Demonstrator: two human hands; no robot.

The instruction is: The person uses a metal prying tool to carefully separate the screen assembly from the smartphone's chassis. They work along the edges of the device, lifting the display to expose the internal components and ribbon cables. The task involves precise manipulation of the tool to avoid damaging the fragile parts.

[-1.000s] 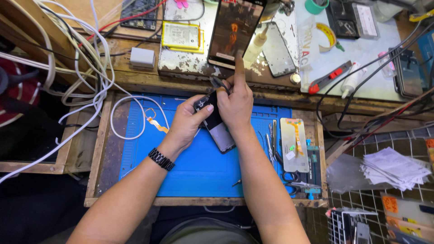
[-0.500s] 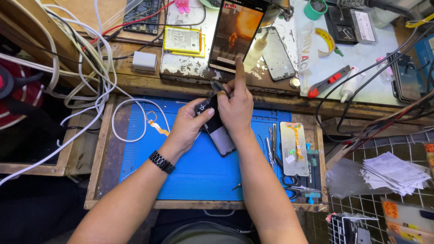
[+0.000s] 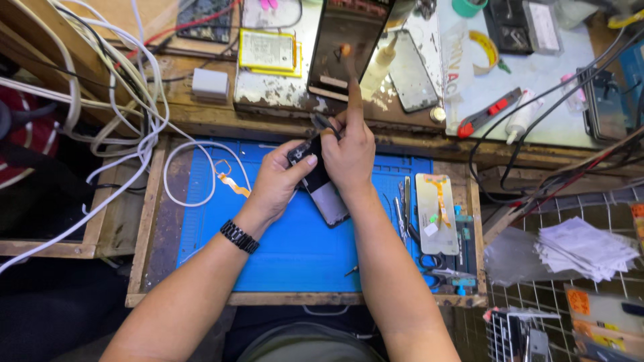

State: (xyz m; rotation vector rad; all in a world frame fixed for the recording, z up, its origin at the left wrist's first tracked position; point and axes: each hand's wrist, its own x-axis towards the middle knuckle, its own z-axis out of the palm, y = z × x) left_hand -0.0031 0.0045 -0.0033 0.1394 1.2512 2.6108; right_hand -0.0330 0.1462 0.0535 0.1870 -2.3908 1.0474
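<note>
White cables (image 3: 107, 121) tangled at far left, one loop trailing onto the blue mat (image 3: 282, 248). Orange flex strip (image 3: 231, 182) lies on the mat just left of the hands. Left hand (image 3: 278, 184), dark wristband, fingers curled around the opened phone (image 3: 322, 188), which sits tilted over mid-mat. Right hand (image 3: 349, 151) pinches a thin dark tool (image 3: 323, 124) at the phone's top edge, index finger pointing up. Tweezers (image 3: 400, 214) and a phone back panel (image 3: 437, 204) rest further right on the bench (image 3: 201, 121).

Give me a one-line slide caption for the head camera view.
Both hands, left hand and right hand, hold an opened phone above a blue work mat.
</note>
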